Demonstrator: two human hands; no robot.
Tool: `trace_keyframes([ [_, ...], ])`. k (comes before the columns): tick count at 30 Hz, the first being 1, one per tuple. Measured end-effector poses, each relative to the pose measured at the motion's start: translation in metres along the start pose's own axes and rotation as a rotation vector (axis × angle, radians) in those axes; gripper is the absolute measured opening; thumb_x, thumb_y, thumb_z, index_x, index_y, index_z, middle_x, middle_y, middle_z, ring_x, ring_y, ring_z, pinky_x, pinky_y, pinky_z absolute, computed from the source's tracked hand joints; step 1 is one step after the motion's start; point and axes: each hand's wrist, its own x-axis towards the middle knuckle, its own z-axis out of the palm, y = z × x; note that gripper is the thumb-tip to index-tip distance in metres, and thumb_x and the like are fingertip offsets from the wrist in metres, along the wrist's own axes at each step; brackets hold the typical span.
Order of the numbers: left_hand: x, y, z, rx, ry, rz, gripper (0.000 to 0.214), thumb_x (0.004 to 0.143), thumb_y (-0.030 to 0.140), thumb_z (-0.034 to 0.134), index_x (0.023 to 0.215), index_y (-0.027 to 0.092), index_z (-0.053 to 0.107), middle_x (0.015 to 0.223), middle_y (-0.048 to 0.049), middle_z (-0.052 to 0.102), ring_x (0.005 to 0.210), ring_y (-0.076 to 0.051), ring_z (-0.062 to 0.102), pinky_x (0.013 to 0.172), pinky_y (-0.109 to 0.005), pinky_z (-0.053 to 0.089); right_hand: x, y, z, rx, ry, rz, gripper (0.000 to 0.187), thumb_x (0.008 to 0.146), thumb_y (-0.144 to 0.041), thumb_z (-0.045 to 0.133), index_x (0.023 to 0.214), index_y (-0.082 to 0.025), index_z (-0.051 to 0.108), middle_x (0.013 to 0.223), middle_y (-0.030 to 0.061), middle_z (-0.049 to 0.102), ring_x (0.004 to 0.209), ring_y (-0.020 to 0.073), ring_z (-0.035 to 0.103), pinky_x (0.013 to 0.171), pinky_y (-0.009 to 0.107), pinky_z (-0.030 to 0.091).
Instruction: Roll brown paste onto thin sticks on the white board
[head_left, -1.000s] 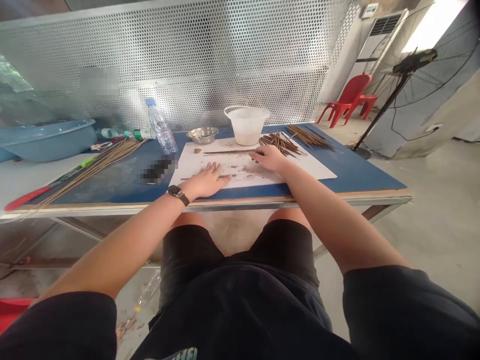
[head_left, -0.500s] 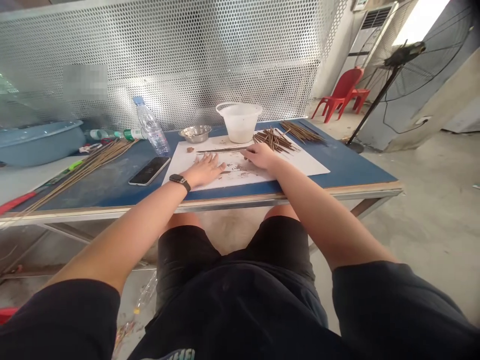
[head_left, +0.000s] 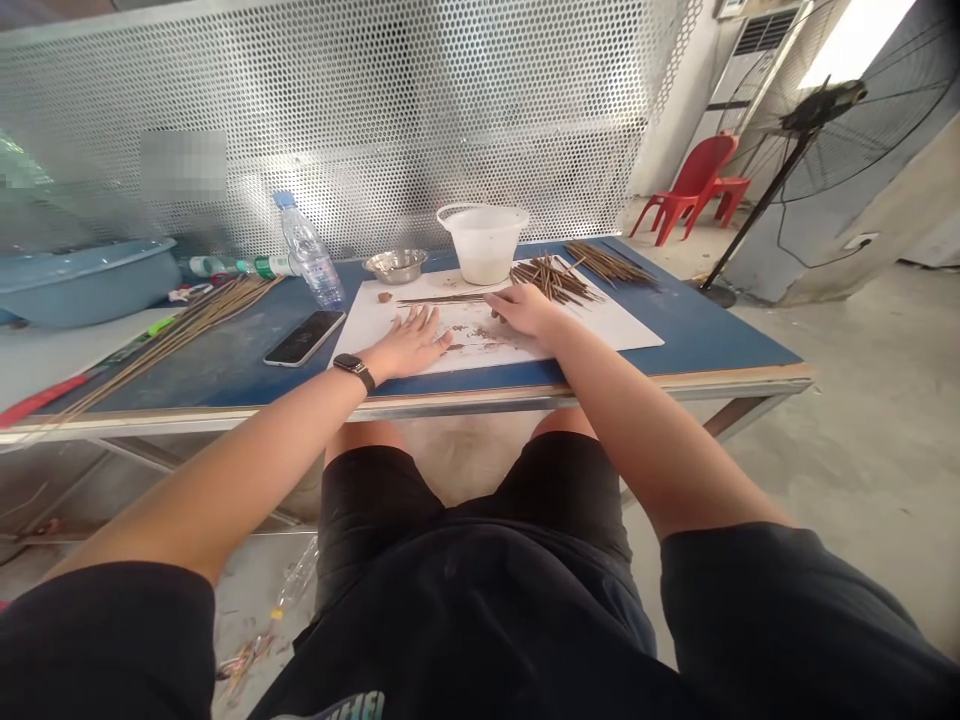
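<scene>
My left hand (head_left: 412, 342) lies flat with fingers spread on a white board (head_left: 622, 325), pressing on a thin brown stick (head_left: 453, 347) that pokes out past the fingertips. My right hand (head_left: 521, 306) rests palm down on the board beside brown crumbs (head_left: 476, 332), fingers loosely curled over the end of a long brown stick (head_left: 439, 298). A pile of short brown sticks (head_left: 551, 277) sits just beyond my right hand. A white plastic tub (head_left: 484, 243) stands behind the board.
A small metal bowl (head_left: 396, 264), a water bottle (head_left: 309, 253) and a phone (head_left: 304, 337) are on the blue table (head_left: 720, 340). Long bamboo sticks (head_left: 187, 320) lie at left near a blue basin (head_left: 82, 280). A fan (head_left: 817, 110) and red chair (head_left: 694, 185) stand at right.
My left hand slid a little forward on the board over the stick, and my right hand moved slightly nearer. The camera view shifted slightly.
</scene>
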Motion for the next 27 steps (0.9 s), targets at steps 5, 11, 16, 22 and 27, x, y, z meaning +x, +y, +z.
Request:
trace_keyframes([
  [5,0.014,0.0,-0.004,0.011,-0.013,-0.021,0.094,0.112,0.07,0.015,0.185,0.012,0.003,0.19,-0.0189,-0.004,0.177,-0.036,-0.008,0.14,-0.065,0.0,0.002,-0.001,0.001,-0.04,-0.02,0.0,0.052,0.114,-0.049,0.053,0.073,-0.022,0.068,0.093,0.0139,0.083,0.088,0.0277,0.073,0.081,0.035,0.049],
  [11,0.045,-0.003,-0.008,0.024,0.053,-0.092,0.104,0.107,0.077,0.012,0.184,0.008,0.006,0.19,-0.0217,-0.006,0.176,-0.041,-0.011,0.138,-0.07,-0.002,0.001,-0.002,-0.001,-0.054,-0.012,-0.003,0.051,0.113,-0.048,0.052,0.073,-0.022,0.068,0.086,0.0106,0.081,0.085,0.0252,0.072,0.081,0.033,0.049],
  [16,0.03,0.002,-0.006,0.028,0.042,-0.073,0.104,0.107,0.078,0.013,0.184,0.008,0.005,0.19,-0.0197,-0.007,0.176,-0.039,-0.012,0.139,-0.067,-0.003,0.001,-0.001,-0.003,-0.042,0.006,-0.029,0.05,0.113,-0.047,0.051,0.07,-0.023,0.063,0.083,0.0097,0.078,0.081,0.0237,0.07,0.08,0.033,0.048],
  [22,0.005,0.008,0.0,-0.018,0.027,-0.028,0.1,0.108,0.078,0.011,0.185,0.014,0.001,0.19,-0.0177,-0.009,0.176,-0.038,-0.013,0.138,-0.068,-0.004,-0.001,-0.002,-0.005,-0.076,0.0,-0.025,0.048,0.11,-0.046,0.056,0.067,-0.024,0.057,0.08,0.0095,0.074,0.076,0.0236,0.064,0.075,0.036,0.044],
  [27,0.023,-0.014,-0.017,-0.16,0.343,-0.003,0.084,0.113,0.067,0.015,0.178,0.017,0.035,0.189,-0.0185,0.025,0.177,-0.039,0.012,0.139,-0.061,0.018,-0.003,-0.001,-0.005,-0.103,-0.01,-0.005,0.046,0.108,-0.045,0.057,0.068,-0.024,0.059,0.078,0.007,0.072,0.08,0.0239,0.066,0.075,0.035,0.045],
])
